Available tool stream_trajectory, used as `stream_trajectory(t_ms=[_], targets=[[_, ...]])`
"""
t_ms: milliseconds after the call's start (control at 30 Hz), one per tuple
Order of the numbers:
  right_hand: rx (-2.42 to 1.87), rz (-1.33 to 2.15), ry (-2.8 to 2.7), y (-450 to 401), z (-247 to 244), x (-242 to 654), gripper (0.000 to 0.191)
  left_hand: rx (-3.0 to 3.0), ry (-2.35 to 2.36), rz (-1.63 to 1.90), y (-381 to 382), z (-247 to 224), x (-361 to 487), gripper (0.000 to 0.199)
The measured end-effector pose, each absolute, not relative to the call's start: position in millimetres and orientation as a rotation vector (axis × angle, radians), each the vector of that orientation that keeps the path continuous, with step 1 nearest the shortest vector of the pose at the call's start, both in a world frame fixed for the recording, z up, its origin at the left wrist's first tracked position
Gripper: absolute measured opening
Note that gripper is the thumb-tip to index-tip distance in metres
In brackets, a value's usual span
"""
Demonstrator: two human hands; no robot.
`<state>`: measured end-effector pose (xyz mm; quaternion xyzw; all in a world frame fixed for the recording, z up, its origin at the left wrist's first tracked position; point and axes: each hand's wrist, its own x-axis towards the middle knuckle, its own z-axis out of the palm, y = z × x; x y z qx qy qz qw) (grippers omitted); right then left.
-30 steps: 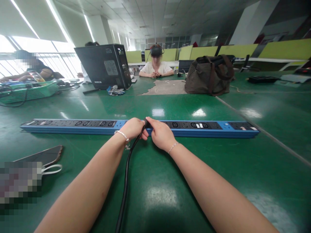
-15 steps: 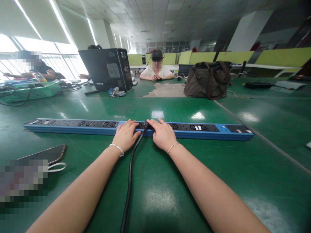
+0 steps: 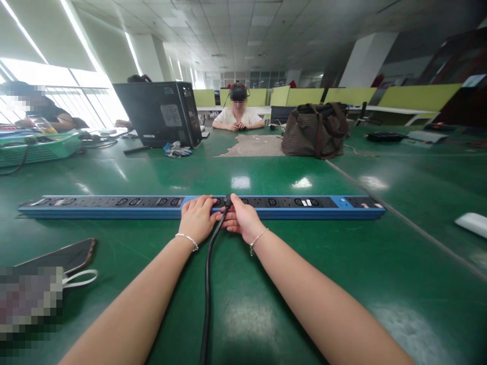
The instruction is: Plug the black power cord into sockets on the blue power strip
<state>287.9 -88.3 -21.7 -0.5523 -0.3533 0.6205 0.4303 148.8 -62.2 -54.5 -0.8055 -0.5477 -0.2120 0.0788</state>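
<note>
Pwr strip (image 3: 152,214) lies across table (image 3: 335,243), L hand (image 3: 197,219) over it w/ fingers extended, R hand (image 3: 243,218) pinching plug (image 3: 228,199) approx. mid-strip. Poss. faults: plug tilting if R thumb pushes off-axis or trailing cable (image 3: 208,284) tugs; strip sliding on glossy table if L hand bears too lightly.

On the desk (image 3: 335,258), the power strip (image 3: 274,213) lies under the left fingers (image 3: 198,204); the plug (image 3: 228,199) sits on it at the right fingers (image 3: 236,201), its cable (image 3: 207,289) trailing nearer. Left of both lies a phone (image 3: 72,253); beyond them, a computer case (image 3: 155,114) left, a bag (image 3: 310,133) right.
</note>
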Motion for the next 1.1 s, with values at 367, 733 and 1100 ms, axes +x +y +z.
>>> stream_trajectory(t_ms=[367,733,1100], targets=[[-1.488,1.37,-0.783,-73,-24,272,0.038,-2.406,-1.632,-0.655,-64,-53,151,0.036],[-1.515,1.444,-0.809,-72,-18,277,0.039,-2.437,-1.649,-0.683,-66,-52,151,0.038],[-1.505,1.489,-0.79,-76,-19,278,0.041,-2.433,-1.641,-0.693,-67,-53,151,0.038]])
